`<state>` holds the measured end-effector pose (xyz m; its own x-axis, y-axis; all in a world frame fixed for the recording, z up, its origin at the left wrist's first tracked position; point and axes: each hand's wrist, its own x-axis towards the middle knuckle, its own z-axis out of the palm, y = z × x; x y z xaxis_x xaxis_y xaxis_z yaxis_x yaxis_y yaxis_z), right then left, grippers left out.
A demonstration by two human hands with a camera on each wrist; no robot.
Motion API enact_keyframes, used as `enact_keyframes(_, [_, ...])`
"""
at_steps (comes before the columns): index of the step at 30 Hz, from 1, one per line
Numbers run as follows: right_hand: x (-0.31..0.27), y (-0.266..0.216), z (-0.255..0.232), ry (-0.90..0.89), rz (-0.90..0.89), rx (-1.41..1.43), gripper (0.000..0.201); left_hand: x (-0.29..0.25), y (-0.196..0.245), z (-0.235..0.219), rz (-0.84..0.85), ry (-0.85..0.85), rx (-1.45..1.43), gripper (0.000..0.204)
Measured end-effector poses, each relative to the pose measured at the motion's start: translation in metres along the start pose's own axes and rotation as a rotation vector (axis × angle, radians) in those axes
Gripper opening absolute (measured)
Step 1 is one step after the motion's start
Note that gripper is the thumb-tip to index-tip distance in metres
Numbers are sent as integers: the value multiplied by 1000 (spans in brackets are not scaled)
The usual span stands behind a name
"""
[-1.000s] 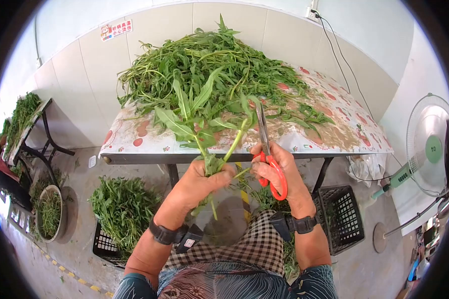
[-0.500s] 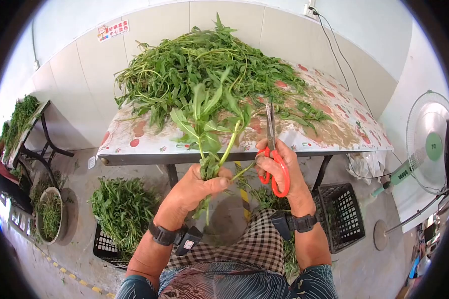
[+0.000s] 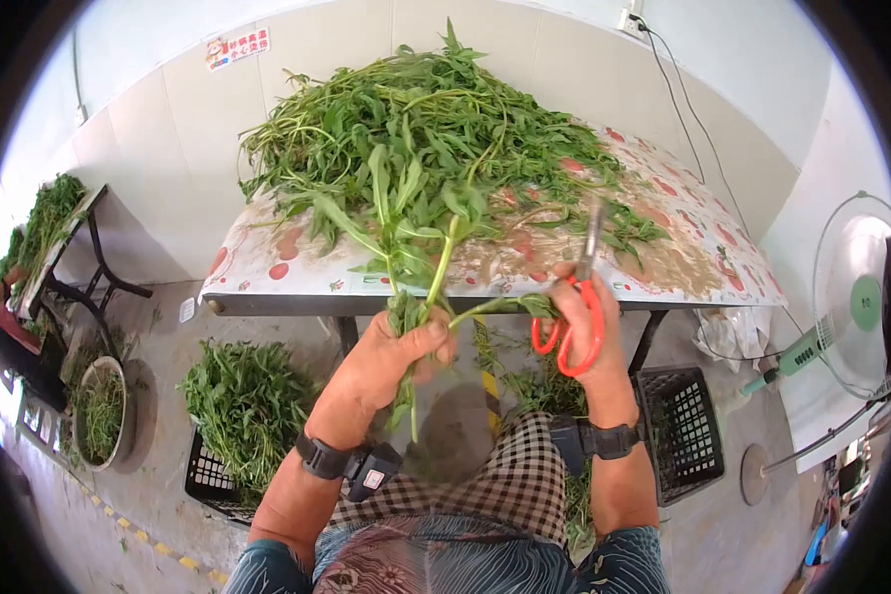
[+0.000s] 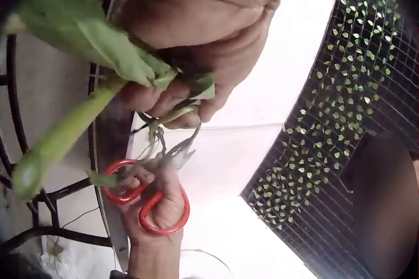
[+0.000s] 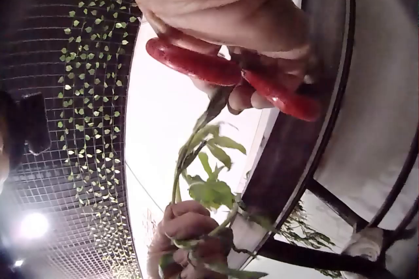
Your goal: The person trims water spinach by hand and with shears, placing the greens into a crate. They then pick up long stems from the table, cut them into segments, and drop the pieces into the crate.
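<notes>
The left hand (image 3: 386,361) grips several leafy green stems (image 3: 442,259) upright over the table's front edge, cut ends hanging below the fist. Red-handled scissors (image 3: 586,332) are in the right hand (image 3: 594,337), blades pointing up and away. A leafy side shoot (image 3: 510,307) stretches from the left hand to the right hand's fingertips. In the left wrist view a thick cut stem (image 4: 65,135) shows close up, with the scissors (image 4: 163,213) beyond it. The right wrist view shows the red handles (image 5: 196,63) and the shoot's leaves (image 5: 213,191) between the two hands.
A large heap of greens (image 3: 416,129) covers the back of the patterned table (image 3: 317,272). Below stand a crate piled with greens (image 3: 243,416), a black crate (image 3: 678,436) at right and a tub (image 3: 119,426) at left. A fan (image 3: 861,297) stands far right.
The right hand has moved right and slightly up with the scissors. The shoot between the hands now lies nearly level and shows more leaf. The left hand has risen slightly, still gripping the stems.
</notes>
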<state>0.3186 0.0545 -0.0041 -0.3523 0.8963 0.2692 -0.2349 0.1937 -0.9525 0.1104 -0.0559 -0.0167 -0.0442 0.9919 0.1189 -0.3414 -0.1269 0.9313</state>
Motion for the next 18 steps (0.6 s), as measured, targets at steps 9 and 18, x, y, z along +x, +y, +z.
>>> enact_keyframes(9, [-31, 1, -24, -433, -21, 27, 87, 6, -8, -12, 112, 102, -188, 24])
enact_keyframes(18, [-50, 4, -22, -527, 249, 116, 70, -14, 29, -18, 349, 167, -52, 18])
